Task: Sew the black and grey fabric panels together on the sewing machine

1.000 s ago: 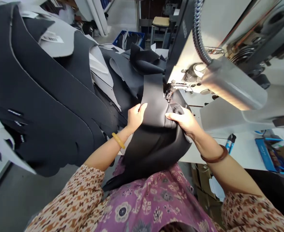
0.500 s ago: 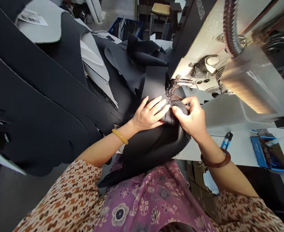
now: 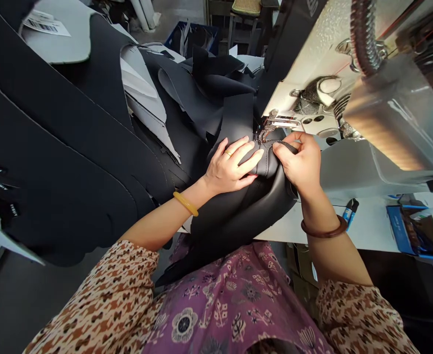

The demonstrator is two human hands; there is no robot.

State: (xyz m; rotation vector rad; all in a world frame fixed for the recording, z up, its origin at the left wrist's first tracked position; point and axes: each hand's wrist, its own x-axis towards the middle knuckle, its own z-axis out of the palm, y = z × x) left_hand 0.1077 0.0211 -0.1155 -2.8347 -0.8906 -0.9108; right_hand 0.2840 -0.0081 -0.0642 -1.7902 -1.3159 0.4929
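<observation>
Black leather-like material (image 3: 234, 216) with a stitched seam lies under the presser foot (image 3: 263, 133) of a sewing machine (image 3: 293, 73) and hangs down over my lap. My left hand (image 3: 231, 166) rests flat on it with fingers spread, just left of the foot. At the right of the foot, my right hand (image 3: 300, 160) pinches the material's edge between thumb and fingers. A lit patch falls around the needle area. The underside of the material is hidden.
Large black cut panels (image 3: 72, 162) pile up on the left, with pale backing showing. A blue crate (image 3: 211, 42) and a stool (image 3: 246, 7) stand behind. On the right are a blue-handled tool (image 3: 350, 210), a blue box (image 3: 404, 231) and a clear plastic cover (image 3: 389, 118).
My right hand has moved slightly up and right, with the pinched edge drawn flatter. The left fingers have shifted a little, and more of the stitched seam shows between my hands.
</observation>
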